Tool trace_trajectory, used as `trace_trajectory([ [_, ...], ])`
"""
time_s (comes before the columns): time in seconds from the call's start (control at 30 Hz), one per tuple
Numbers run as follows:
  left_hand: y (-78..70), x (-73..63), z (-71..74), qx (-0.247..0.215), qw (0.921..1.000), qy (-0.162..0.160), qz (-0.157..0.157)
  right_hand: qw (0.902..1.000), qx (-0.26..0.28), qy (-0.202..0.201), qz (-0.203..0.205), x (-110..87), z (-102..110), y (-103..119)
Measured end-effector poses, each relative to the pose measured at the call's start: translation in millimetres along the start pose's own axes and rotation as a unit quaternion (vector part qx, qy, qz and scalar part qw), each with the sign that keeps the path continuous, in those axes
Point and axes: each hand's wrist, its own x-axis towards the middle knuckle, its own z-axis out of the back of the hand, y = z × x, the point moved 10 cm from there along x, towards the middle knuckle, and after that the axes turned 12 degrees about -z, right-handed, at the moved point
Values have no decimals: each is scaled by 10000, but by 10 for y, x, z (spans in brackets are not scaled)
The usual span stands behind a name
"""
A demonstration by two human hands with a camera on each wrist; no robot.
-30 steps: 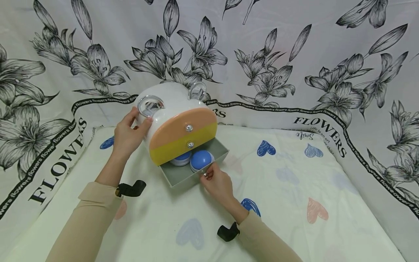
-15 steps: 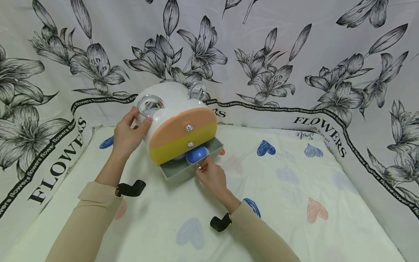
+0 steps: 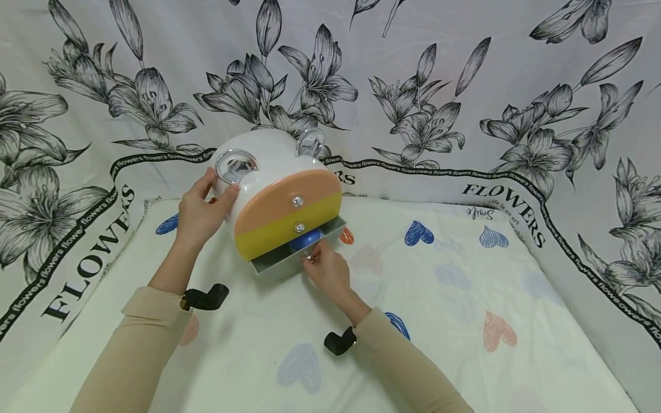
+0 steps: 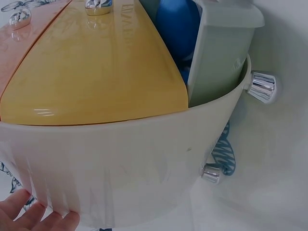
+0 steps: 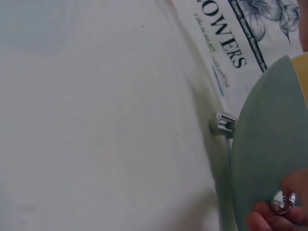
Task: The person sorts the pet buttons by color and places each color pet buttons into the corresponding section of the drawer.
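A rounded white storage box (image 3: 273,146) stands on the bed, with an orange drawer front (image 3: 279,203), a yellow drawer front (image 3: 284,226) and a grey-green bottom drawer (image 3: 271,265) partly pulled out. Inside that drawer a round blue-topped object (image 3: 306,240) shows; the rest is hidden under the yellow front. My right hand (image 3: 329,271) pinches the drawer's silver knob (image 5: 282,202) between thumb and fingers. My left hand (image 3: 200,211) rests on the box's left side, thumb near a clear round ring (image 3: 236,165), and its extended fingertips (image 4: 60,222) touch the white shell.
A pale sheet (image 3: 444,321) with printed hearts lies beneath the box. Behind hangs a white flower-printed cloth (image 3: 413,137), close to the box's back. Silver feet (image 4: 263,87) stick out from the box's underside. Black camera mounts (image 3: 341,342) sit at both wrists.
The bottom drawer has slid inward, with my right hand moving up and left on its knob. Less of the blue-topped objects shows. My left hand has stayed on the box.
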Motion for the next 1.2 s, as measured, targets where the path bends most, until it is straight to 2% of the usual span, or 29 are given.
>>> trace_trajectory([
  [0.43, 2, -9, 3, 12, 10000, -16, 30, 9998, -131, 99, -104, 88, -69, 49],
  [0.7, 6, -5, -2, 53, 10000, 1, 67, 10000, -61, 61, -25, 133, -101, 94],
  [1.0, -36, -25, 10, -39, 9999, -14, -100, 9998, 109, 154, 7, 164, -153, 135],
  [1.2, -36, -29, 8, -20, 10000, -20, -59, 9997, 147, 170, -12, 179, -161, 152],
])
